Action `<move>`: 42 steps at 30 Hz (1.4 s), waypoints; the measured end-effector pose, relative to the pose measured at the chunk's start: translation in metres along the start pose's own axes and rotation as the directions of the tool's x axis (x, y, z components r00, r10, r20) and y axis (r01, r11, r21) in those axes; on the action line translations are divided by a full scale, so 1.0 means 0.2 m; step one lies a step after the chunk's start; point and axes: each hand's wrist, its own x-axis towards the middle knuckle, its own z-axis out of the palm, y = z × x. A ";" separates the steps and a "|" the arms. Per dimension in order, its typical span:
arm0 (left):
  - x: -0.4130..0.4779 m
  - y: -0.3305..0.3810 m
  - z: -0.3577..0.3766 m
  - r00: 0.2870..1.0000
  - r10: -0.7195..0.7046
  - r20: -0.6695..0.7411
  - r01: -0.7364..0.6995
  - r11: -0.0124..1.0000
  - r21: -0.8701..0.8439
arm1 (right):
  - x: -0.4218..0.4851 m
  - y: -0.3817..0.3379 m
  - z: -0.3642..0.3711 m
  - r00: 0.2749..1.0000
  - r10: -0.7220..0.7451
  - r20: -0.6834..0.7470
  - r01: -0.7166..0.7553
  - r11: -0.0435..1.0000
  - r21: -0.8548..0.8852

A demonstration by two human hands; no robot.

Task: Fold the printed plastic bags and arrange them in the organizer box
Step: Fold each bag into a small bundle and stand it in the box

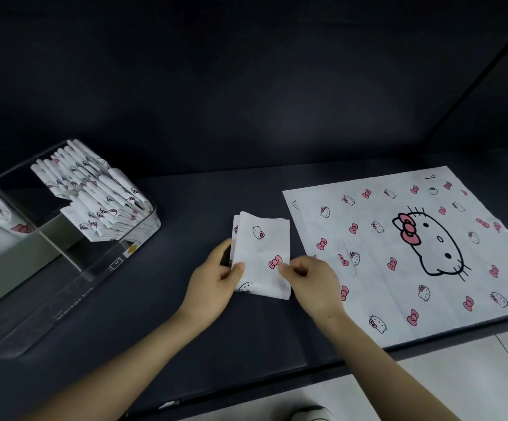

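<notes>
White printed bag [261, 250], folded small at frame centre, is pinched at its edges by left hand [214, 282] and right hand [312, 282], not yet boxed; folded bags [100, 205] stand in the clear organizer box [73, 302] at left, and one flat bag [383, 268] at right remains unfolded.

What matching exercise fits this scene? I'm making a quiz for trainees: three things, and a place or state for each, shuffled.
Things: 1 small folded bag; 2 large bag; 3 organizer box.
States: A spread flat at the right; B at the left, holding folded bags; C held by the left hand and right hand.
Pairs: 1-C; 2-A; 3-B.
</notes>
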 end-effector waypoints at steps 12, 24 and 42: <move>0.02 -0.13 -0.08 0.797 0.581 0.165 -0.492 0.467 0.734 | 0.03 -0.03 0.01 1.000 0.002 0.009 -0.001 0.989 -0.146; 0.11 -0.20 -0.15 0.765 0.340 0.548 -0.640 0.304 0.706 | 0.05 -0.03 0.03 1.000 -0.023 0.017 0.025 0.984 -0.178; 0.20 -0.18 -0.18 0.794 0.211 0.570 -0.606 0.347 0.716 | 0.01 0.24 0.05 0.512 -0.834 0.206 0.825 0.412 -0.387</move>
